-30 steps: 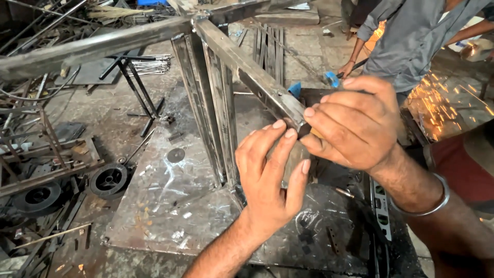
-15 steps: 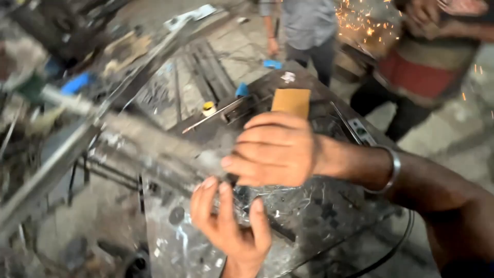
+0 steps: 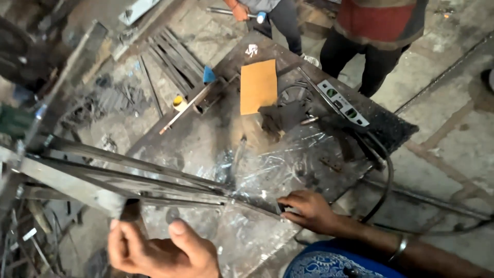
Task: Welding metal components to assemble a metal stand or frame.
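Left hand (image 3: 159, 252) half open, thumb and fingers around the near end of a steel frame (image 3: 128, 180) lying across the metal table (image 3: 216, 139), right hand (image 3: 309, 211) curled on the frame's far corner, orange board (image 3: 258, 86), spirit level (image 3: 342, 103) and black cable (image 3: 386, 180) beyond.

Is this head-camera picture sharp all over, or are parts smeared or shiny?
Head view: the metal frame smears with motion blur toward the left edge; the left hand is slightly soft, the right hand clearer; the steel table shows pale glare streaks mid-plate; the orange card and level read sharpest; lighting is dim and even.
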